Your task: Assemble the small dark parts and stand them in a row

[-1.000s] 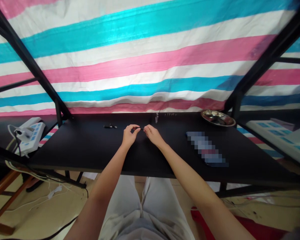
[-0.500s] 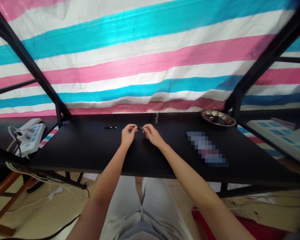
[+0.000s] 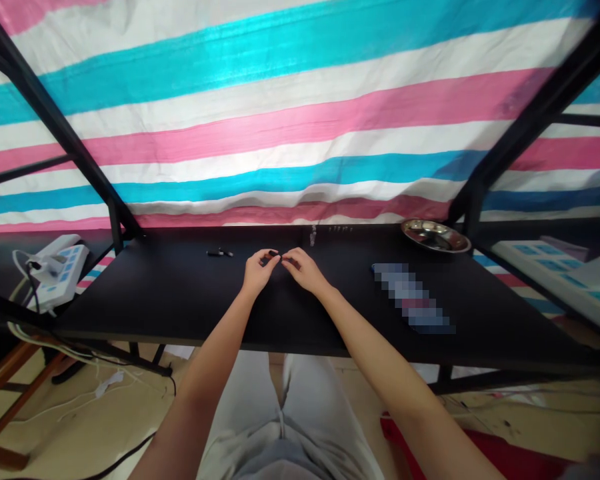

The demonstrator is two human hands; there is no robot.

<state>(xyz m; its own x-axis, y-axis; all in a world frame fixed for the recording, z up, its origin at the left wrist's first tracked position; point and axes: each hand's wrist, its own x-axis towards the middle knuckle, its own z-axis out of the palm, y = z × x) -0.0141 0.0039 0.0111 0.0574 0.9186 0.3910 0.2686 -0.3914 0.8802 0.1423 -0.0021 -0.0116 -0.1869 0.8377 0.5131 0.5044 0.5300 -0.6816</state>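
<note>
My left hand (image 3: pixel 257 274) is closed in a pinch around a small dark piece (image 3: pixel 274 253), mostly hidden by the fingers. Its fingertips almost meet those of my right hand (image 3: pixel 303 269), also pinched, with the end of the same piece between them. What exactly the piece is cannot be made out. Both hands are just above the black table (image 3: pixel 190 300). To their left lie two short dark, pen-like parts (image 3: pixel 220 253), almost end to end. Beyond the right hand sit small clear pieces (image 3: pixel 313 236) and a row of several tiny pale bits (image 3: pixel 341 229).
A round metal dish (image 3: pixel 436 237) stands at the back right. Nearer lies a blurred-out bluish flat object (image 3: pixel 413 298). White power strips flank the table, one at left (image 3: pixel 60 273) and one at right (image 3: pixel 560 270). A striped tarp (image 3: pixel 290 133) hangs behind.
My hands have come closer together, the right moving slightly left. The dark piece, visible between them before, is now mostly covered by fingertips.
</note>
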